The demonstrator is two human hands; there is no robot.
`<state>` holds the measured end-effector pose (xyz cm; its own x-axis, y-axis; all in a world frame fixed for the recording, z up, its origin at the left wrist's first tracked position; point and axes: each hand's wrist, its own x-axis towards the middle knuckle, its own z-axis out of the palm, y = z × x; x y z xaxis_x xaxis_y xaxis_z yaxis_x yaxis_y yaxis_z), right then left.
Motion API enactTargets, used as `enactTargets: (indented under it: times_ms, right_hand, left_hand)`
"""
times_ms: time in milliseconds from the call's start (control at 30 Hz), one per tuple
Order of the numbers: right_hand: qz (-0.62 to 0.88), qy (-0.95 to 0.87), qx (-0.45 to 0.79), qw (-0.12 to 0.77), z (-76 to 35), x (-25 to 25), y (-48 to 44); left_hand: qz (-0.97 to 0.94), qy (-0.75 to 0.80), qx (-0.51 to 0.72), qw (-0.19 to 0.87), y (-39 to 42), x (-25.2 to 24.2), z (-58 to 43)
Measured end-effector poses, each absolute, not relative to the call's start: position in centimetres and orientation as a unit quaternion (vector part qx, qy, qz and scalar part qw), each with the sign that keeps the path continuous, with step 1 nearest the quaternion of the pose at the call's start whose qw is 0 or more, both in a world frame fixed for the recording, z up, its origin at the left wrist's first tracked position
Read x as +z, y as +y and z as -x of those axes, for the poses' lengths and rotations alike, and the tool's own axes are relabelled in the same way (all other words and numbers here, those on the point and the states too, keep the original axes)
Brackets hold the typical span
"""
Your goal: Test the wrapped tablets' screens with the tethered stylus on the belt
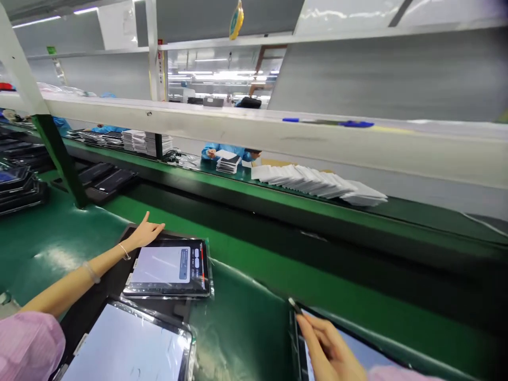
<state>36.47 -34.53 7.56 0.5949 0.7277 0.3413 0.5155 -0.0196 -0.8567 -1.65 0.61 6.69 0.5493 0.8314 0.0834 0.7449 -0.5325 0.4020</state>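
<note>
My left hand (pixel 146 234) reaches over the far edge of a tablet (pixel 162 264). Its thumb and index finger are spread, and it holds nothing. That tablet's screen is lit with a white window, and clear film edges its casing. Nearer to me lies a second tablet (pixel 130 338), its screen pale and bright. My right hand (pixel 331 346) pinches a slim black piece with a light metal tip (pixel 294 306); its exact kind is unclear. Beneath this hand is a third tablet (pixel 357 341), partly covered by the hand and sleeve.
Dark trays (pixel 99 180) and stacked black-framed devices (pixel 19 185) sit at the left. A green post (pixel 59 159) rises from the bench. Beyond the dark green channel, fanned white packets (pixel 317 180) lie near a co-worker in blue sleeves (pixel 210 151). A white shelf beam (pixel 257 127) crosses above.
</note>
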Motion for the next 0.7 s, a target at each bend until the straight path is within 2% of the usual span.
enactTargets:
  times_ms: [100, 200, 333, 500, 700]
  right_hand:
    - [0.729, -0.394, 0.158, 0.537, -33.7, 5.7, -32.1]
    - [0.698, -0.442, 0.208, 0.523, -31.3, 4.5, -29.7]
    - [0.698, -0.47, 0.234, 0.487, -29.9, 4.0, -28.4]
    - [0.686, -0.499, 0.258, 0.462, -29.7, 4.1, -28.3]
    - [0.688, -0.503, 0.259, 0.454, -29.9, 3.6, -28.5]
  left_hand:
    - [-0.896, 0.388, 0.115, 0.185, -2.1, 6.4, -1.0]
    - [-0.905, 0.359, 0.129, 0.189, -5.8, 6.2, -0.8]
    - [-0.851, 0.454, 0.219, 0.149, -9.6, 5.4, 5.0]
    - [-0.743, 0.589, 0.19, 0.254, -13.1, 4.4, 10.4]
    - [-0.724, 0.585, 0.161, 0.329, -15.7, 5.4, 7.7]
